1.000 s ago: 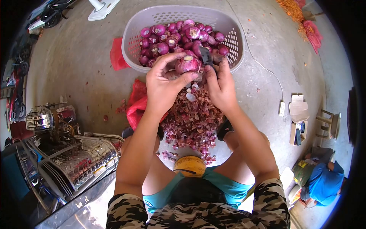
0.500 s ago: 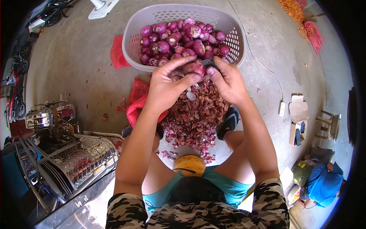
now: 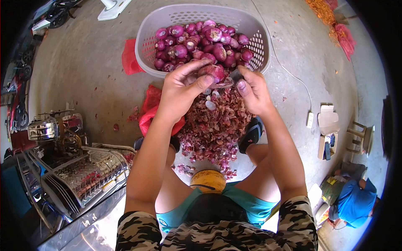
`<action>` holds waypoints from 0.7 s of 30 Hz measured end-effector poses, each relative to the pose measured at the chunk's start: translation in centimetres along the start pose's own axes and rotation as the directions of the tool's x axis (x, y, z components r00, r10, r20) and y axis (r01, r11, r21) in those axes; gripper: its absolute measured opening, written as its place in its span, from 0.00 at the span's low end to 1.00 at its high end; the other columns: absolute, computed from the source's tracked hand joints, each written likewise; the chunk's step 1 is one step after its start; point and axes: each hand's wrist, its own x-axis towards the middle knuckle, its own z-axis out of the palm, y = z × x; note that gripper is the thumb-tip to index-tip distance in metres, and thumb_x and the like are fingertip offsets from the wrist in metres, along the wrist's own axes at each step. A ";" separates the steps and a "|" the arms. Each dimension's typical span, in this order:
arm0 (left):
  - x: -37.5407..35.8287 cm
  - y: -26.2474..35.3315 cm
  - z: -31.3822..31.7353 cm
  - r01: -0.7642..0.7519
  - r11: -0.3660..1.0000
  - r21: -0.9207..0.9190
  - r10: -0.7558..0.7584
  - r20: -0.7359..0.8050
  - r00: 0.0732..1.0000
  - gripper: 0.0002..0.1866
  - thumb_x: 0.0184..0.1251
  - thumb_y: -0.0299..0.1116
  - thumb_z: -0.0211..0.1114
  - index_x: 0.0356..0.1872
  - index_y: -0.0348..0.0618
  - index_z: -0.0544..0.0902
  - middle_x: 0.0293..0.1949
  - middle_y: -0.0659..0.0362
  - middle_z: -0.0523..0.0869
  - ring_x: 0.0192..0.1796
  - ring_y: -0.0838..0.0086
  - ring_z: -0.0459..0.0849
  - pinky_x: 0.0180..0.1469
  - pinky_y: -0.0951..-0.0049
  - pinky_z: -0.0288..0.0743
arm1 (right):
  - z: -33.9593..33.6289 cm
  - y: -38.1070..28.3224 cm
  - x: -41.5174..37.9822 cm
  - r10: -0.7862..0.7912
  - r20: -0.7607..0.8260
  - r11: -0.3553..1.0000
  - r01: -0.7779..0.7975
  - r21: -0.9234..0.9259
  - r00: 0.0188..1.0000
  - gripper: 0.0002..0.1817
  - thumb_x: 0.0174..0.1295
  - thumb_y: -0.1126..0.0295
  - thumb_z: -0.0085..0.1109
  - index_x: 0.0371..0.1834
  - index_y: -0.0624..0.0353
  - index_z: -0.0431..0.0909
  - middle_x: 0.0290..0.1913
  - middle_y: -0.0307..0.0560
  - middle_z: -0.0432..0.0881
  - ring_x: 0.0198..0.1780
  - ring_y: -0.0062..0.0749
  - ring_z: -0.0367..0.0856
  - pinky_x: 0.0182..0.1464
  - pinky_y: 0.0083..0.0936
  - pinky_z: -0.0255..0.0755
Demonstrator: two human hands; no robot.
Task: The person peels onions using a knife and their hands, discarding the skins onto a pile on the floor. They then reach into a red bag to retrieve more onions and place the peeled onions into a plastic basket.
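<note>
Between the thumb and fingers of my left hand (image 3: 181, 85) is a red onion (image 3: 213, 72), with a strip of loose skin hanging off its right side. My right hand (image 3: 254, 89) is closed on a small dark knife (image 3: 236, 75), its thumb pressed against it; most of the blade is hidden. Both hands hover over a heap of onion skins (image 3: 220, 121) on the floor. Just beyond them stands a grey plastic basket (image 3: 144, 25) holding many purple onions (image 3: 218, 52).
A red mesh sack (image 3: 151, 106) lies left of the heap. A white cable runs to a power strip (image 3: 310, 120) on the right, near an opened cardboard box (image 3: 328, 125) and a wooden stool (image 3: 361, 138). Shiny metal machinery (image 3: 83, 167) stands at left. Another person (image 3: 356, 203) is at lower right.
The knife has moved slightly right and down, away from the onion. A flap of skin now hangs from the onion, which has turned in my left hand.
</note>
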 end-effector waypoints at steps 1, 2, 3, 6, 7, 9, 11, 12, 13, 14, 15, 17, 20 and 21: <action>0.0 0.0 0.0 0.009 1.000 0.000 -0.009 0.009 1.000 0.21 0.59 0.25 0.68 0.54 0.34 0.77 0.45 0.58 0.83 0.44 0.79 0.81 0.46 0.78 0.77 | 0.0 0.1 0.0 -0.011 -0.021 1.000 0.010 -0.010 1.000 0.24 0.58 0.53 0.59 0.41 0.67 0.74 0.22 0.58 0.74 0.25 0.54 0.76 0.28 0.38 0.69; -0.1 0.0 0.0 0.013 1.000 -0.009 -0.013 0.011 1.000 0.21 0.59 0.25 0.68 0.54 0.34 0.77 0.45 0.58 0.83 0.44 0.79 0.81 0.47 0.78 0.77 | 0.2 0.2 0.0 -0.016 -0.032 0.998 0.014 -0.056 0.999 0.25 0.57 0.52 0.59 0.42 0.67 0.74 0.22 0.58 0.75 0.25 0.54 0.77 0.28 0.38 0.69; -0.1 0.0 0.1 0.018 1.000 -0.017 -0.018 0.014 1.000 0.21 0.59 0.25 0.68 0.54 0.34 0.77 0.45 0.58 0.84 0.44 0.79 0.81 0.47 0.78 0.77 | 0.4 0.3 0.0 -0.021 -0.043 0.995 0.017 -0.101 0.999 0.26 0.57 0.51 0.59 0.44 0.67 0.73 0.22 0.58 0.75 0.26 0.54 0.77 0.29 0.38 0.69; -0.2 0.1 0.4 0.016 1.000 -0.019 -0.015 0.032 0.999 0.21 0.58 0.25 0.69 0.54 0.34 0.77 0.44 0.58 0.84 0.44 0.79 0.81 0.47 0.78 0.77 | 0.6 0.3 0.0 -0.008 -0.027 0.989 0.004 -0.150 1.000 0.27 0.57 0.51 0.59 0.46 0.67 0.74 0.22 0.58 0.76 0.27 0.53 0.78 0.30 0.39 0.70; -0.2 0.1 0.4 0.012 1.000 -0.016 -0.012 0.039 0.999 0.21 0.57 0.25 0.69 0.54 0.34 0.77 0.44 0.58 0.84 0.44 0.79 0.81 0.47 0.78 0.77 | 0.6 0.3 0.0 0.002 -0.013 0.989 -0.004 -0.151 1.000 0.26 0.58 0.51 0.58 0.46 0.66 0.74 0.22 0.58 0.76 0.27 0.53 0.78 0.30 0.39 0.70; -0.2 0.1 0.3 0.028 0.999 -0.036 -0.026 0.052 0.998 0.21 0.57 0.25 0.70 0.53 0.34 0.77 0.43 0.57 0.84 0.44 0.79 0.82 0.47 0.78 0.78 | 0.8 -0.1 0.2 0.036 -0.026 0.997 -0.037 -0.070 0.999 0.24 0.58 0.52 0.58 0.44 0.65 0.75 0.23 0.58 0.76 0.27 0.54 0.78 0.30 0.39 0.70; -0.2 0.0 0.3 0.038 0.999 -0.029 -0.036 0.059 0.998 0.21 0.57 0.25 0.70 0.53 0.34 0.77 0.43 0.57 0.84 0.44 0.79 0.82 0.47 0.78 0.78 | 0.8 -0.2 0.4 0.072 -0.029 0.996 -0.073 -0.041 0.997 0.22 0.59 0.53 0.58 0.41 0.64 0.76 0.23 0.59 0.76 0.28 0.54 0.79 0.30 0.39 0.70; -0.3 0.0 0.2 0.041 0.999 -0.013 -0.040 0.061 0.997 0.21 0.57 0.25 0.70 0.53 0.34 0.77 0.43 0.57 0.84 0.44 0.79 0.82 0.47 0.78 0.78 | 0.8 -0.2 0.4 0.091 -0.027 0.994 -0.093 -0.054 0.995 0.21 0.59 0.54 0.58 0.40 0.63 0.76 0.23 0.59 0.76 0.28 0.54 0.78 0.30 0.39 0.70; -0.3 0.0 0.2 0.043 0.999 0.003 -0.043 0.063 0.997 0.21 0.57 0.25 0.70 0.53 0.35 0.78 0.43 0.57 0.84 0.43 0.79 0.82 0.47 0.78 0.78 | 0.8 -0.2 0.5 0.111 -0.026 0.991 -0.113 -0.067 0.993 0.19 0.59 0.54 0.58 0.38 0.62 0.76 0.23 0.59 0.76 0.28 0.55 0.78 0.30 0.40 0.70; -0.3 0.0 0.2 0.044 0.999 -0.003 -0.043 0.062 0.997 0.21 0.57 0.25 0.70 0.53 0.35 0.78 0.43 0.57 0.84 0.43 0.79 0.82 0.47 0.79 0.78 | 0.7 -0.3 0.5 0.096 -0.036 0.990 -0.099 -0.098 0.995 0.19 0.59 0.55 0.57 0.37 0.62 0.76 0.23 0.59 0.76 0.28 0.55 0.78 0.30 0.40 0.70; -0.2 -0.1 0.3 0.044 0.999 -0.008 -0.044 0.061 0.997 0.21 0.57 0.25 0.70 0.53 0.35 0.78 0.43 0.58 0.84 0.43 0.79 0.82 0.46 0.79 0.78 | 0.7 -0.4 0.5 0.081 -0.047 0.988 -0.086 -0.129 0.996 0.18 0.59 0.55 0.57 0.36 0.62 0.76 0.22 0.59 0.76 0.28 0.55 0.78 0.30 0.40 0.70; -0.2 0.0 0.2 0.047 0.999 -0.012 -0.046 0.061 0.997 0.21 0.57 0.26 0.70 0.53 0.35 0.78 0.43 0.58 0.84 0.43 0.79 0.82 0.46 0.79 0.78 | 0.6 -0.4 0.5 0.054 -0.040 0.983 -0.060 -0.173 0.998 0.17 0.60 0.56 0.57 0.34 0.61 0.76 0.22 0.59 0.76 0.28 0.55 0.78 0.30 0.40 0.70; -0.3 0.0 0.0 0.049 0.999 0.004 -0.049 0.069 0.996 0.21 0.57 0.26 0.70 0.53 0.35 0.78 0.43 0.57 0.84 0.43 0.79 0.82 0.46 0.79 0.78 | 0.5 -0.3 0.5 0.019 -0.006 0.982 -0.020 -0.188 1.000 0.16 0.60 0.57 0.56 0.32 0.61 0.75 0.22 0.59 0.75 0.27 0.56 0.77 0.29 0.40 0.69; -0.3 0.0 0.0 0.045 0.999 0.018 -0.047 0.073 0.996 0.21 0.57 0.26 0.70 0.52 0.35 0.78 0.43 0.57 0.84 0.43 0.79 0.82 0.47 0.78 0.77 | 0.5 -0.4 0.5 0.004 -0.006 0.984 -0.005 -0.179 1.000 0.16 0.61 0.57 0.56 0.31 0.61 0.75 0.21 0.59 0.75 0.27 0.56 0.77 0.29 0.40 0.69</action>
